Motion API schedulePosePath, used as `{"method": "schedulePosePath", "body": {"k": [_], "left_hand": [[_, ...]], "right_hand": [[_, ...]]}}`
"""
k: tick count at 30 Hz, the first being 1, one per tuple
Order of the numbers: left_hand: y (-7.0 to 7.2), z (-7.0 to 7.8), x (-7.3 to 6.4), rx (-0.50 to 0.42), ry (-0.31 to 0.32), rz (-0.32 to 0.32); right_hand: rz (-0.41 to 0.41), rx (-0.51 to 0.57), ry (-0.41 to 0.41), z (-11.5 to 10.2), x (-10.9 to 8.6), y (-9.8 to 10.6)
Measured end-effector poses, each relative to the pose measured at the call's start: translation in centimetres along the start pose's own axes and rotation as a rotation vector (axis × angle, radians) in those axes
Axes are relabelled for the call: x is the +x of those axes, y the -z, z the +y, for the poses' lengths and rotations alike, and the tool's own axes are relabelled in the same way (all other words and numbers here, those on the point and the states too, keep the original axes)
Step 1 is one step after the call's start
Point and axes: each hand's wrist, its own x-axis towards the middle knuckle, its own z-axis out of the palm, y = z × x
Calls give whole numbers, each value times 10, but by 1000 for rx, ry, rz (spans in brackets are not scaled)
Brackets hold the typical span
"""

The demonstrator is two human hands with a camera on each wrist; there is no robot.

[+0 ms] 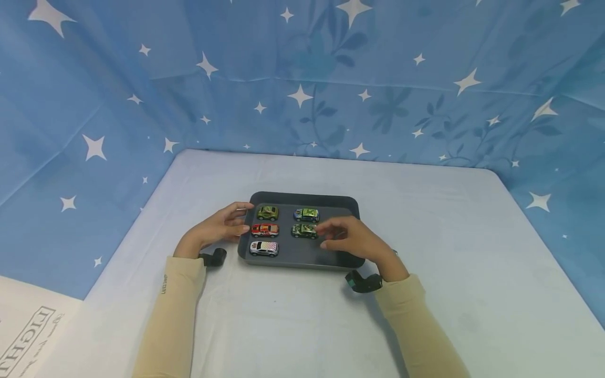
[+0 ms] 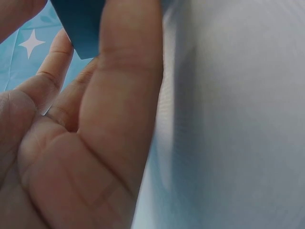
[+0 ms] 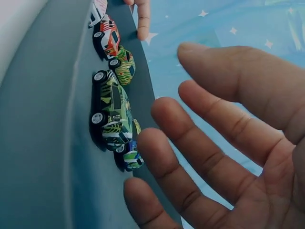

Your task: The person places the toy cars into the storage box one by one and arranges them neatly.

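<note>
A dark grey tray (image 1: 302,258) bears several small toy cars. On its left side are a green toy car (image 1: 268,212), a red-orange toy car (image 1: 264,230) and a white-and-pink checked toy car (image 1: 264,248). To their right stand a green-and-blue toy car (image 1: 306,214) and a dark green camouflage toy car (image 1: 304,231). My left hand (image 1: 222,223) rests at the tray's left rim, fingers fairly straight. Over the tray's right part, my right hand (image 1: 352,239) holds nothing; its fingers are spread beside the camouflage car in the right wrist view.
A white cloth (image 1: 449,252) covers the table under the tray. Behind it hangs a blue curtain (image 1: 264,63) with white stars. Black wrist cameras (image 1: 364,282) sit on both wrists. Printed lettering (image 1: 28,336) shows at the lower left.
</note>
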Motion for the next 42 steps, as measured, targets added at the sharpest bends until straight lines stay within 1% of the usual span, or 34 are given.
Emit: {"method": "schedulePosePath", "body": {"k": [4, 11, 17, 21, 25, 32, 36, 42], "left_hand": [[0, 1, -1, 3, 0, 1], [1, 1, 0, -5, 7, 3], [0, 1, -2, -5, 13, 5], [0, 2, -2, 2, 14, 7], [0, 2, -2, 0, 3, 1], [-1, 2, -2, -18, -6, -11], [-1, 3, -2, -22, -15, -13], [-1, 3, -1, -21, -21, -17]], "right_hand": [[-1, 14, -6, -2, -6, 3], [11, 8, 4, 1, -15, 8], [39, 8, 5, 5, -23, 13], [56, 38, 6, 8, -29, 15], [76, 52, 9, 10, -35, 18], [130, 13, 24, 10, -42, 21], [146, 11, 42, 11, -47, 24], [172, 6, 35, 16, -55, 30]]}}
